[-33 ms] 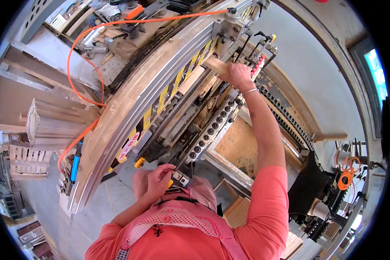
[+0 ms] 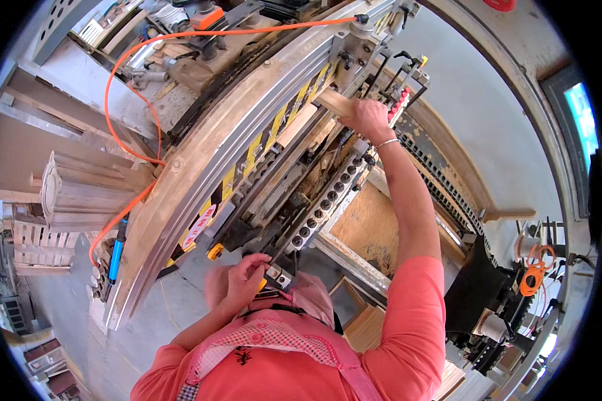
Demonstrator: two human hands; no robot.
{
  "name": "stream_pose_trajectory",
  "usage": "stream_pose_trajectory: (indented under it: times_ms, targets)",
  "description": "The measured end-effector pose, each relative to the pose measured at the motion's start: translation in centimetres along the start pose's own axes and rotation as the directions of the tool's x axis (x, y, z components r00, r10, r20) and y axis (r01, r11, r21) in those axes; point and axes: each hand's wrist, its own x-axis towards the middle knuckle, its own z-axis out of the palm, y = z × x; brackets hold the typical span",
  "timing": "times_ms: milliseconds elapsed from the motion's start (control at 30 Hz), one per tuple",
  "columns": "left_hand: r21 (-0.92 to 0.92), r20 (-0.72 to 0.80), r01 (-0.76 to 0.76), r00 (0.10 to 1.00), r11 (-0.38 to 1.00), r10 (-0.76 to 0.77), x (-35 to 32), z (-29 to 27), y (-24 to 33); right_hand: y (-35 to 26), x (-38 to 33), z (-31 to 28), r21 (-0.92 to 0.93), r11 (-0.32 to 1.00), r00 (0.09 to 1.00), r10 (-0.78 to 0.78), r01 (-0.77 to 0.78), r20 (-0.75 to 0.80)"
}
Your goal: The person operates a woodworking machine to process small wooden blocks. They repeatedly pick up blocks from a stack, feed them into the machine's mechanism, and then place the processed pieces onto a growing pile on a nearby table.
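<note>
We view from one head-worn fisheye, left of its pair, facing down: shirt [image 2: 281,374] closest, left hand [image 2: 247,277] near, right hand [image 2: 368,120] farther out, machine [image 2: 328,202] spanning mid-view.

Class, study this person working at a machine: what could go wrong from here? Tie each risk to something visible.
1. The right hand holds the wooden piece close to parts of the machine, so it might get pinched if anything there moves.
2. The bracelet on that wrist might snag on nearby hardware.
3. The orange hose loops loosely over the machine's side and could get caught.
</note>
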Motion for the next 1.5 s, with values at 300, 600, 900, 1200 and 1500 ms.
stream_pose_trajectory:
  times_ms: [300,600,900,1200,1500]
  targets:
    - [0.109,-0.045,-0.013,0.999,0.994,0.018,-0.1,0.9,2.0,0.5,0.2,0.3,-0.008,0.999,0.999,-0.042,0.042,-0.013]
    - [0.213,-0.031,-0.09,0.995,0.973,0.099,-0.8,0.6,2.6,0.2,-0.3,0.8,-0.002,0.999,0.996,-0.051,0.051,-0.073]
    - [0.136,-0.005,-0.03,1.0,0.99,0.031,-2.0,-1.5,2.5,-0.8,0.2,0.5,-0.051,0.999,1.0,0.009,-0.01,-0.026]
    - [0.188,0.24,-0.417,0.897,0.889,0.37,-2.2,-6.2,-5.6,-8.4,-11.3,-0.2,0.267,0.947,0.706,0.311,-0.176,-0.637]
    - [0.298,0.49,-0.645,0.736,0.703,0.467,-0.9,-5.3,-8.1,-24.4,-45.1,3.1,0.58,0.653,0.595,0.734,-0.488,-0.326]
